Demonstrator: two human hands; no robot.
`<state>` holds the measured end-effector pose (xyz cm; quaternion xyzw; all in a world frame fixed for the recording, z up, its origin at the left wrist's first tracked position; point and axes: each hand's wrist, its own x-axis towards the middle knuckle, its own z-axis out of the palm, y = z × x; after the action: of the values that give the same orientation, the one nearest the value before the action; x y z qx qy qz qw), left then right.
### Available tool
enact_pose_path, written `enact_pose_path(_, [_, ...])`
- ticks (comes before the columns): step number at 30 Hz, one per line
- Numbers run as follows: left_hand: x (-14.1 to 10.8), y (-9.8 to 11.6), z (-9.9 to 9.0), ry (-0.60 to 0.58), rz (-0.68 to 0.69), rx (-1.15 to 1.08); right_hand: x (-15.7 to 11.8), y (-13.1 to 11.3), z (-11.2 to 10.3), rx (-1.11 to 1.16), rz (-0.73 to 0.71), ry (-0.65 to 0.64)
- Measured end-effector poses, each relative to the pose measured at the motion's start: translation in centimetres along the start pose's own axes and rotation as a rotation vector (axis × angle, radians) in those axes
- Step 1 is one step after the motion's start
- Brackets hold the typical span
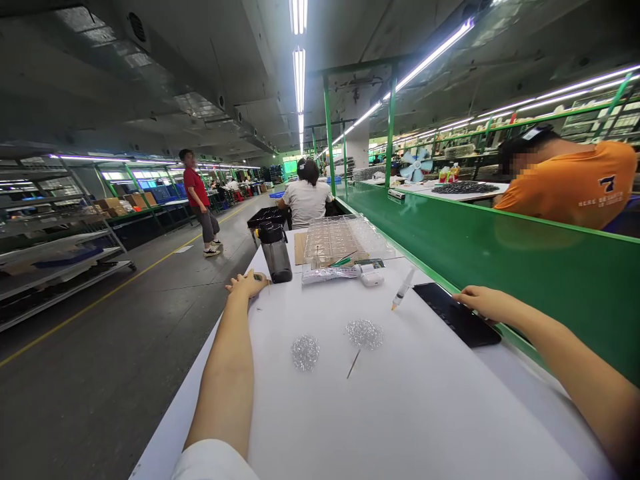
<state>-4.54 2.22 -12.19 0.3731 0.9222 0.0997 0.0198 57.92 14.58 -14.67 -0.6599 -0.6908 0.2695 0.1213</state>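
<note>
Right hand (487,304) open and flat, fingertips on a black tablet (456,313); left hand (245,284) half-curled, any hold unclear, just near a water bottle (276,257).

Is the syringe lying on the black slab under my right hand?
No, the syringe lies on the white table top, apart from the black slab, which the right hand rests against.
</note>
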Motion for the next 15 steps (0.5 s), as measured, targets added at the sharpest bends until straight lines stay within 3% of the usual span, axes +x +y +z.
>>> enact_pose_path(7, [-0.5,0.2,-0.5,0.118,-0.134,-0.108,-0.7,-0.6,-0.4,0.019,0.034,-0.029])
enact_pose_path(15, [-1.3,1.4,-1.8,0.362,-0.219,-0.268,0.0,-0.3,-0.1,0.012,0.023,-0.021])
